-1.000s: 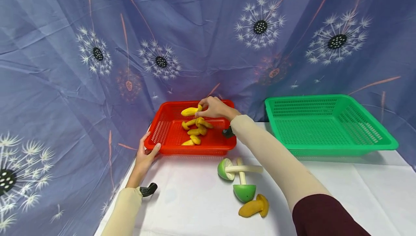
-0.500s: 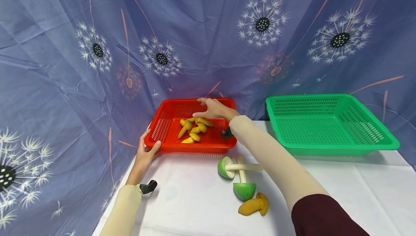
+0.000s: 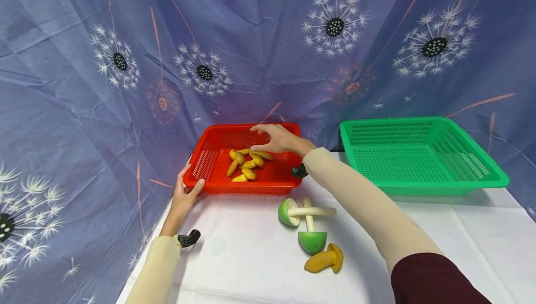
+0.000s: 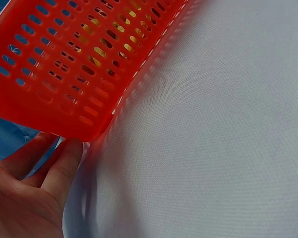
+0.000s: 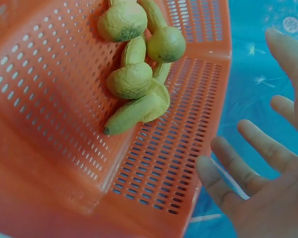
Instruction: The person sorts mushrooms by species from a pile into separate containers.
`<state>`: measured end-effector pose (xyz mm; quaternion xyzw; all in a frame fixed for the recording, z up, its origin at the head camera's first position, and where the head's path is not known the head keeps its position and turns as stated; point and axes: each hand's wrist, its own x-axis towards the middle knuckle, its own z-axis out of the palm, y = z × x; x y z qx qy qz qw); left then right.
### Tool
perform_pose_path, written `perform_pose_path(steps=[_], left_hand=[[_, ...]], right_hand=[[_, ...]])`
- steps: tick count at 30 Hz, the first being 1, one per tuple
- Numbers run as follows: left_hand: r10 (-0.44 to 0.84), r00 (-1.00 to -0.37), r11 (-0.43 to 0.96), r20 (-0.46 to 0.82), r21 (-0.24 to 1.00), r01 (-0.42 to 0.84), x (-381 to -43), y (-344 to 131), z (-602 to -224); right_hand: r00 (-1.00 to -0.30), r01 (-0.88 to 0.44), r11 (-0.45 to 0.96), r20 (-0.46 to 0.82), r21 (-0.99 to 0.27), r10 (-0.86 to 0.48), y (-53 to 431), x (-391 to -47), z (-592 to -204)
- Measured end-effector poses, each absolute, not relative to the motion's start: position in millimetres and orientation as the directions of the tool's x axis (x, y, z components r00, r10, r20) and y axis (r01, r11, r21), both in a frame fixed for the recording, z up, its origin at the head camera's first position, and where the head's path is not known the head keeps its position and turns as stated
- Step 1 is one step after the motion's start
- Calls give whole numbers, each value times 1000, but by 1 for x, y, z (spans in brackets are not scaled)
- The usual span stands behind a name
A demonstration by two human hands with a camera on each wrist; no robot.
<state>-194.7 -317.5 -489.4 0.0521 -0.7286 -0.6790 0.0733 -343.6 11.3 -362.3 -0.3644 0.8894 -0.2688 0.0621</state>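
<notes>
My left hand (image 3: 184, 201) holds the near left corner of the red basket (image 3: 247, 187), thumb at the front rim and the other fingers along the left side. In the left wrist view, fingers (image 4: 64, 163) touch the basket's lower corner. Several yellow toy mushrooms (image 3: 240, 158) lie piled in the basket, seen closer as mushrooms (image 5: 134, 111) in the right wrist view. Over the basket's back right part hovers my right hand (image 3: 276, 138), its fingers spread and holding nothing.
On the white cloth (image 3: 243, 248), in front of the red basket, lie two green-capped mushrooms with white stems (image 3: 311, 241), one stem across the other. A yellow mushroom (image 3: 324, 260) is beside them. A green basket (image 3: 402, 164) stands at right. A blue dandelion-patterned curtain (image 3: 268, 38) hangs behind.
My right hand has let go of a yellow mushroom, which dropped onto the others in the red basket. The left hand keeps its place on the corner.
</notes>
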Motion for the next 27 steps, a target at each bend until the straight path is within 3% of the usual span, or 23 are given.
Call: perform_pose_path(steps=[14,27], left_hand=[[-184,-982,86,28,996,13,-192,-320,-487],[-162,-986,76,28,997,16,-192,-315,-487]], right_hand=[[-614,-711,435,186,-553,-767,62,-297,-340],[-611,-690,397,194,-605,-767,125,-240,-346]])
